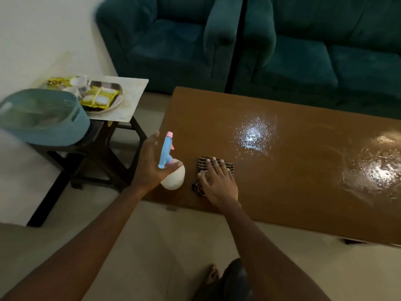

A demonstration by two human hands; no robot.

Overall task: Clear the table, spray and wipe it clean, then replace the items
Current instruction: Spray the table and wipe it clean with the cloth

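The brown table (293,181) has wet, shiny spray patches (252,135) in its middle and at its right end. A spray bottle (172,170) with a white body and a blue and pink head stands at the near left corner. My left hand (152,164) is beside it with fingers stretched upward and the thumb lying against the bottle's neck. Just right of the bottle lies a dark striped cloth (204,165). My right hand (218,181) rests flat on that cloth with straight, spread fingers.
Left of the table a dark stool (102,148) carries a blue woven basket (43,118) and a mat with a plate (117,98) of yellow packets and white cups (80,81). Green sofas (303,51) line the far side. My foot (211,276) is on the pale floor.
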